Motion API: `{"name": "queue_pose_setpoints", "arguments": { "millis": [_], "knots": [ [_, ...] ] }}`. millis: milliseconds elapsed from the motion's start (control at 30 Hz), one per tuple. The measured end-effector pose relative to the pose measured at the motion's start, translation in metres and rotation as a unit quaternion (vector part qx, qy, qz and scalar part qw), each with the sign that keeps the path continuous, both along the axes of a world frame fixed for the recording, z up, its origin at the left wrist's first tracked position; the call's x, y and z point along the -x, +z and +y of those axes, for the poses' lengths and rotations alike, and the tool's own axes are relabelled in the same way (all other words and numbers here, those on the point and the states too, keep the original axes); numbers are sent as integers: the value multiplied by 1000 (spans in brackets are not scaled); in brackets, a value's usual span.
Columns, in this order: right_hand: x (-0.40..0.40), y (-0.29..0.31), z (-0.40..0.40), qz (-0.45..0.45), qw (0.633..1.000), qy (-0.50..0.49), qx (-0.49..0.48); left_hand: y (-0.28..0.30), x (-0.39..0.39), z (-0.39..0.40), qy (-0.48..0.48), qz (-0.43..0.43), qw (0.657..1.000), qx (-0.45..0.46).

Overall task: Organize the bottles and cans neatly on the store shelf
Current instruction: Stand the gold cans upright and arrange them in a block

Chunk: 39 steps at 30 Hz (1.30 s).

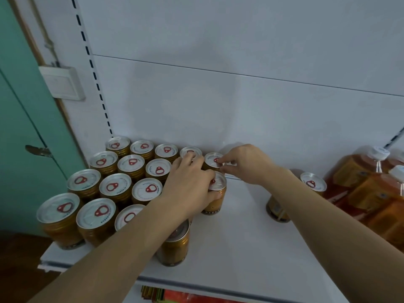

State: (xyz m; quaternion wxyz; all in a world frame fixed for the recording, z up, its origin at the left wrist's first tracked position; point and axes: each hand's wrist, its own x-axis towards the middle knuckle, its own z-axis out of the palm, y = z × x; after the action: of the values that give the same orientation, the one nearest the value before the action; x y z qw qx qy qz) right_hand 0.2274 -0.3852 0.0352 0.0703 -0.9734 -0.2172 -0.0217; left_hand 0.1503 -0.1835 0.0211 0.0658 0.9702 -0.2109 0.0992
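Several gold cans with silver lids and red pull rings (114,186) stand in rows on the left of the white shelf (240,248). My left hand (190,184) grips a gold can (215,197) at the right end of the second row, its fingers over the lid and its thumb on the side. My right hand (242,165) pinches the rim of the back-row can (212,160) against the back panel. One can (312,182) stands alone to the right, partly behind my right forearm. Another can (175,248) stands near the front, under my left forearm.
Orange bottles with white caps (371,186) lie packed at the shelf's right end. The white back panel (240,106) rises behind the cans. A green door (26,127) and a wall switch (62,83) are to the left. Packaged goods (175,295) show on the shelf below.
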Motion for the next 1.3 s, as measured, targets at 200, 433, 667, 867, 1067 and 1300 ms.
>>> {"name": "queue_pose_setpoints", "arguments": {
  "millis": [200, 433, 667, 867, 1067, 1300],
  "knots": [
    [0, -2, 3, -13, 1000, -20, 16, -1, -5, 0, 5, 4, 1000, -13],
    [3, 1, 5, 0, 999, -20, 32, -2, -11, -5, 19, 13, 1000, -16],
    [12, 3, -4, 12, 1000, -8, 23, -4, -14, -6, 8, 16, 1000, -15],
    [41, 19, -51, -8, 996, -78, 47, 6, -18, -25, -37, 13, 999, -14],
    [74, 25, -127, -3, 970, -196, 146, 12, -5, -91, -134, -8, 991, 8],
    [96, 13, -149, 55, 966, -206, 145, -11, -2, -155, -150, 42, 988, -1]
  ]
}}
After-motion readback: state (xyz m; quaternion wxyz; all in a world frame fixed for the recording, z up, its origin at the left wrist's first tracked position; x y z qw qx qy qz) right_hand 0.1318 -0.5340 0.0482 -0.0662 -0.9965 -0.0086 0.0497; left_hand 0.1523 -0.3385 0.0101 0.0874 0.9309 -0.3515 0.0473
